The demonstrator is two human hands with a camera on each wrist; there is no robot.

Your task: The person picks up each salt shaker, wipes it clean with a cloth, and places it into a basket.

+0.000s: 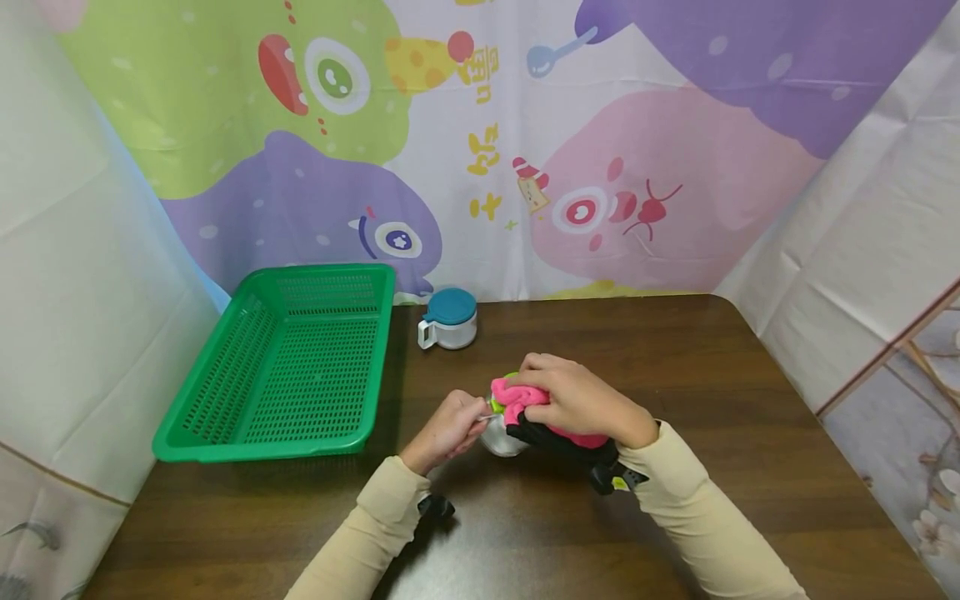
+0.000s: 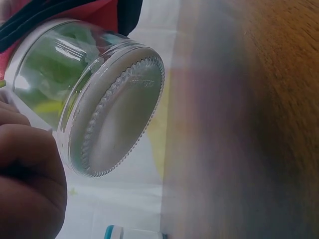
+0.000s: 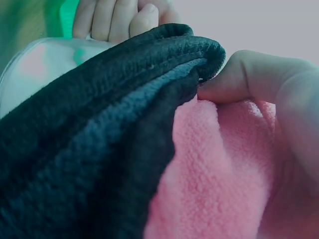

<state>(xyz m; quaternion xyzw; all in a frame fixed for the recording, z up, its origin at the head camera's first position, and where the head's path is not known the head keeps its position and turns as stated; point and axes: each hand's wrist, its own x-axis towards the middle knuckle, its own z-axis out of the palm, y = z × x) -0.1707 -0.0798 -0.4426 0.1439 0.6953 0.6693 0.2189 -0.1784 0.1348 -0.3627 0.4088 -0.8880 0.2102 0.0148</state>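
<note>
A clear glass jar (image 1: 504,442) is held tilted above the table, its ridged round base facing the camera in the left wrist view. My left hand (image 1: 450,429) grips a thin part at the jar's side, apparently its handle. Bright green (image 1: 497,406) shows at the jar's top, partly covered. My right hand (image 1: 581,400) holds a fluffy pink cloth (image 1: 517,395) with a black edge (image 3: 94,119) against the upper part of the jar. Thumb and fingers press into the folds; the cloth hides much of the jar's top.
Behind the hands stands a similar clear jar with a blue lid (image 1: 452,307) and a white handle. A green plastic basket (image 1: 378,367) sits at the left of the brown wooden table (image 1: 750,483). A cartoon-printed curtain (image 1: 480,250) hangs along the back edge.
</note>
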